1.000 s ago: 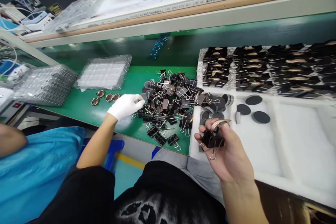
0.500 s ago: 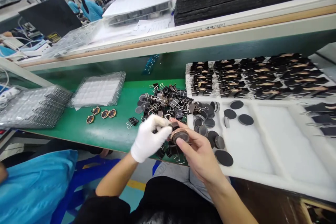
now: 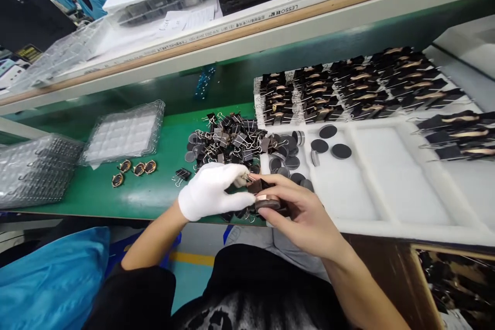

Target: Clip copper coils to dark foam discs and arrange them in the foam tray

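The bare right hand [image 3: 305, 211] curls around a round, copper-edged disc [image 3: 267, 202], thumb and fingers closed on it just above the front edge of the green bench [image 3: 154, 191]. The left hand [image 3: 211, 193], in a white glove, meets it from the other side, its fingertips pinched on a black binder clip [image 3: 258, 185] that sits against the top of the disc (how far the clip bites on cannot be told).

Just behind the two hands lies the heap of loose binder clips [image 3: 228, 136], mixed with dark round pads [image 3: 288, 144] that spill onto the white foam tray [image 3: 386, 175]. One stray clip [image 3: 181, 175] lies apart to the left, and further left three copper coils [image 3: 133, 169] rest in a short row.

Beyond those, a stack of clear blister trays [image 3: 124, 131] sits on the bench. At the far end of the foam tray stand rows of clipped assemblies [image 3: 348, 87].
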The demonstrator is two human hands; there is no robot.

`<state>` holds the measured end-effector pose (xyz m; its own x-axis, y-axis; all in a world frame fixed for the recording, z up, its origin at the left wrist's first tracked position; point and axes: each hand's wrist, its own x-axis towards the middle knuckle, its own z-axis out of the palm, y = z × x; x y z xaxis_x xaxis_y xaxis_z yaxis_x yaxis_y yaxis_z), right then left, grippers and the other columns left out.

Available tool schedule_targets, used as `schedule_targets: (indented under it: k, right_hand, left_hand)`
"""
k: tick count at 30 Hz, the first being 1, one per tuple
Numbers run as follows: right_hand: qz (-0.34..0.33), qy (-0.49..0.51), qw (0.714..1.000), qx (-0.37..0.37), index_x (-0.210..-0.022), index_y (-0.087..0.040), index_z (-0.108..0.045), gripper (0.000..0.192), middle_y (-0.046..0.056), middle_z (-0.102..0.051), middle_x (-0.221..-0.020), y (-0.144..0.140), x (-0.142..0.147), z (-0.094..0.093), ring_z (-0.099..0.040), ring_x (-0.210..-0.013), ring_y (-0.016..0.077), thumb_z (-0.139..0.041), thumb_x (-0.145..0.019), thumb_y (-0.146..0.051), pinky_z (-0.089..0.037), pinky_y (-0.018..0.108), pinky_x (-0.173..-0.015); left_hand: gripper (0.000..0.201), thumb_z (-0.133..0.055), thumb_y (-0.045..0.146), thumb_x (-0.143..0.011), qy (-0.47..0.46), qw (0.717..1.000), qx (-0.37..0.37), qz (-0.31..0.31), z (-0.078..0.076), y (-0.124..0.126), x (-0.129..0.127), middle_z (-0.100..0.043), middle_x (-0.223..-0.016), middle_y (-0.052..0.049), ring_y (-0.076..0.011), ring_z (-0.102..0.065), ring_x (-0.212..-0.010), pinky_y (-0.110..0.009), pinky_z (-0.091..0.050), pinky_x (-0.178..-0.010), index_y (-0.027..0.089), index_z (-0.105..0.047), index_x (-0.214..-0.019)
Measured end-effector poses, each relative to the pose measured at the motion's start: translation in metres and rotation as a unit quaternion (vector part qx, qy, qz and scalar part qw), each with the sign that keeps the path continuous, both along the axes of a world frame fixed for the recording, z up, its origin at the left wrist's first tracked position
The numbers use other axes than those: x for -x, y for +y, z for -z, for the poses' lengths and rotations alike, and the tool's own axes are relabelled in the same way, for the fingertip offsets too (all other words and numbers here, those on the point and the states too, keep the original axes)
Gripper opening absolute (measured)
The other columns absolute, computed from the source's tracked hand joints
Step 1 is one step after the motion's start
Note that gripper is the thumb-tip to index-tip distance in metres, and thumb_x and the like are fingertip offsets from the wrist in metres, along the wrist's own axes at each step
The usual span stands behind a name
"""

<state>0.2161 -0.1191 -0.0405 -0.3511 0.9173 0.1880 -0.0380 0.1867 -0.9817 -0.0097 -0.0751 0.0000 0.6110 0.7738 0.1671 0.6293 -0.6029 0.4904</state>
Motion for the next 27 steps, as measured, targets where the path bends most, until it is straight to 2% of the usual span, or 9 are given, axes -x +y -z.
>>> schedule_targets:
  k: [3, 6, 9, 11, 13, 16, 21, 27]
  right_hand:
    - [0.008, 0.004, 1.0, -0.003, -0.103, -0.027, -0.079, 0.014, 0.009, -0.071, -0.134, -0.001, 0.0, 0.001, -0.068, -0.124, 0.0277, -0.072, -0.092, -0.023, -0.057, 0.044, -0.106]
    - [-0.001, 0.011, 1.0, 0.016, -0.103, -0.028, -0.079, 0.012, 0.009, -0.067, -0.141, -0.003, -0.002, -0.002, -0.063, -0.131, 0.0292, -0.072, -0.093, -0.025, -0.055, 0.046, -0.109]
    - [0.028, 0.02, 0.999, 0.027, -0.104, -0.028, -0.079, 0.012, 0.007, -0.062, -0.147, -0.005, -0.007, -0.002, -0.06, -0.136, 0.0286, -0.072, -0.093, -0.027, -0.053, 0.043, -0.11]
    - [0.067, 0.001, 0.997, 0.036, -0.106, -0.028, -0.079, 0.014, 0.006, -0.069, -0.135, -0.005, -0.01, -0.001, -0.066, -0.124, 0.0263, -0.072, -0.094, -0.03, -0.056, 0.04, -0.104]
    - [0.092, -0.04, 0.993, 0.058, -0.106, -0.027, -0.078, 0.015, 0.005, -0.076, -0.113, -0.004, -0.012, 0.001, -0.071, -0.103, 0.0234, -0.071, -0.095, -0.033, -0.06, 0.037, -0.09]
    - [0.098, -0.09, 0.988, 0.081, -0.104, -0.025, -0.077, 0.017, 0.002, -0.076, -0.093, -0.002, -0.011, 0.003, -0.068, -0.08, 0.0195, -0.069, -0.096, -0.037, -0.057, 0.032, -0.072]
    - [0.108, -0.107, 0.987, 0.056, -0.098, -0.025, -0.077, 0.013, 0.0, -0.074, -0.086, -0.001, -0.008, 0.003, -0.066, -0.076, 0.0177, -0.069, -0.095, -0.034, -0.053, 0.03, -0.068]
    - [0.114, -0.104, 0.986, 0.061, -0.094, -0.023, -0.078, 0.012, -0.001, -0.073, -0.08, -0.002, -0.008, 0.001, -0.064, -0.073, 0.0168, -0.07, -0.093, -0.032, -0.049, 0.028, -0.063]
  left_hand:
    - [0.021, -0.06, 0.041, -0.092, 0.035, 0.999, 0.018, -0.031, 0.005, -0.004, -0.007, -0.077, -0.085, -0.002, -0.0191, -0.073, -0.075, -0.03, -0.053, -0.072, 0.021, -0.066, -0.094]
    - [0.016, -0.06, 0.036, -0.093, 0.001, 0.997, 0.05, -0.057, 0.005, -0.006, -0.008, -0.078, -0.083, 0.0, -0.0158, -0.072, -0.071, -0.027, -0.055, -0.072, 0.022, -0.066, -0.09]
    - [0.014, -0.057, 0.032, -0.093, -0.034, 0.994, 0.067, -0.08, 0.0, -0.003, -0.003, -0.078, -0.085, 0.001, -0.0139, -0.072, -0.073, -0.024, -0.054, -0.072, 0.021, -0.067, -0.092]
    - [0.016, -0.055, 0.03, -0.094, -0.037, 0.993, 0.064, -0.089, -0.003, 0.002, 0.001, -0.077, -0.085, 0.002, -0.0131, -0.071, -0.074, -0.024, -0.053, -0.072, 0.021, -0.068, -0.095]
    - [0.016, -0.055, 0.029, -0.094, -0.03, 0.994, 0.059, -0.091, -0.006, 0.006, 0.003, -0.076, -0.083, 0.003, -0.0118, -0.069, -0.073, -0.022, -0.051, -0.073, 0.021, -0.068, -0.095]
    - [0.015, -0.055, 0.026, -0.096, -0.017, 0.996, 0.051, -0.077, -0.01, 0.01, 0.003, -0.074, -0.081, 0.004, -0.0101, -0.067, -0.072, -0.021, -0.049, -0.072, 0.02, -0.069, -0.092]
    - [0.023, -0.053, 0.031, -0.101, 0.013, 0.999, 0.0, -0.046, -0.017, 0.01, -0.002, -0.074, -0.079, 0.004, -0.0092, -0.065, -0.068, -0.021, -0.045, -0.068, 0.02, -0.07, -0.091]
    - [0.03, -0.051, 0.039, -0.105, 0.048, 0.997, -0.063, -0.009, -0.024, 0.012, -0.01, -0.073, -0.075, 0.005, -0.0081, -0.063, -0.063, -0.021, -0.042, -0.062, 0.02, -0.071, -0.092]
